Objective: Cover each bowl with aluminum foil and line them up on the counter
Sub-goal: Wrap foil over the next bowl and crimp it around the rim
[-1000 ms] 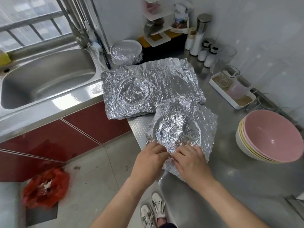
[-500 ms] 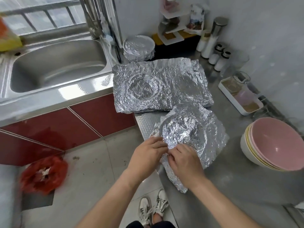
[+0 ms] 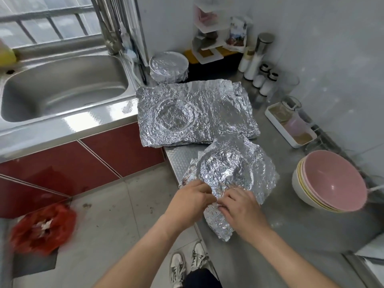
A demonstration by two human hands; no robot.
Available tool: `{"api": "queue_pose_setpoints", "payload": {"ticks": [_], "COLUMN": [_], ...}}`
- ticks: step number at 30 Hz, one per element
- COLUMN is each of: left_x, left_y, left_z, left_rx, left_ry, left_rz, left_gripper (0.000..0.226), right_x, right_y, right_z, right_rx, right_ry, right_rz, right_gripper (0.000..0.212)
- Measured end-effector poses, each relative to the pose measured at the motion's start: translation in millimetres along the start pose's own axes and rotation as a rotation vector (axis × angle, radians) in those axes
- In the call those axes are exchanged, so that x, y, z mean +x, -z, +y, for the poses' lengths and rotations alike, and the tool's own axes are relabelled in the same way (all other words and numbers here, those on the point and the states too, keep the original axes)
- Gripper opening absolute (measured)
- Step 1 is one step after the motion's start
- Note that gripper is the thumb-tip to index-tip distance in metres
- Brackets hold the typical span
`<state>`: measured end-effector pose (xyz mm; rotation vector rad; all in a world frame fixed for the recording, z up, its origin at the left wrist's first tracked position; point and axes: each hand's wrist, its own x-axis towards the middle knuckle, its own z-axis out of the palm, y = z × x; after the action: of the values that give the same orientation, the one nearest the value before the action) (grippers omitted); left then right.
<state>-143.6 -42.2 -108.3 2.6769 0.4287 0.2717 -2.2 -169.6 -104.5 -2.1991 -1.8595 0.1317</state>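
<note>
- Foil sheet [image 3: 228,175] lies crumpled over a bowl near the front-left corner of the tabletop [image 3: 301,231]. A round rim shows through the foil; the bowl itself is hidden.
- Left hand [image 3: 191,201] is at the near edge of that sheet. Its grip is narrow, with the fingertips pinching the foil at the rim.
- Right hand [image 3: 242,212] is just beside the left, fingertips nearly meeting. Its grip is narrow, with the fingers curled on a fold of the same sheet. A loose flap of foil lies under this hand and reaches toward the front edge.
- Flat foil stack [image 3: 216,115] lies farther back along the left edge, just beside the sheet in hand. A ring is pressed into its left half, and its left side overhangs the tabletop edge.
- Wrapped bowl [image 3: 168,66] stands at the back-left corner behind the flat stack, with foil tucked down round its sides.
- Bare bowls [image 3: 332,183], nested with a pink one on top, stand at the right edge, well apart from both hands.
- White tray [image 3: 276,122] sits along the right edge behind the bare bowls and holds a glass jar [image 3: 291,106].
- Sink [image 3: 62,88] adjoins the tabletop on the left.
- Red bag [image 3: 42,230] lies on the floor below the sink.
</note>
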Motion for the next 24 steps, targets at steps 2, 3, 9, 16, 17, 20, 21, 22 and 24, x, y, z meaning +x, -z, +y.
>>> {"api": "queue_pose_setpoints", "payload": {"ticks": [2,3,9,16,17,20,21,22,24], "left_x": [3,3,7,10,10,13,14,14,13], "left_y": [0,0,-1,4,7,17,18,18,13], "left_z": [0,-1,0,-6,-5,-2,0,2,7], "left_rx": [0.013,0.015,0.005,0.013,-0.004,-0.045,-0.055,-0.064,-0.055], "left_ry": [-0.01,-0.012,-0.025,0.059,0.083,0.113,0.103,0.084,0.012], "left_rz": [0.004,0.009,0.065,0.031,0.025,0.035,0.027,0.004,-0.053], "left_gripper": [0.023,0.023,0.026,0.027,0.033,0.042,0.041,0.039,0.025], "right_x": [2,2,9,13,10,-1,-4,-7,-10], "right_y": [-1,-2,-10,-12,-11,-6,-5,-3,-1], "right_z": [-3,-4,1,-12,-13,-2,2,8,16], "right_rx": [-0.029,-0.033,0.006,0.08,0.108,0.151,0.143,0.12,0.057], "right_ry": [0.002,0.006,0.034,-0.042,-0.051,-0.06,-0.052,-0.042,-0.002], "right_rz": [0.018,0.031,0.059,0.075,0.061,0.045,0.055,0.065,0.07], "right_gripper": [0.024,0.023,0.017,0.014,0.016,0.027,0.027,0.027,0.026]}}
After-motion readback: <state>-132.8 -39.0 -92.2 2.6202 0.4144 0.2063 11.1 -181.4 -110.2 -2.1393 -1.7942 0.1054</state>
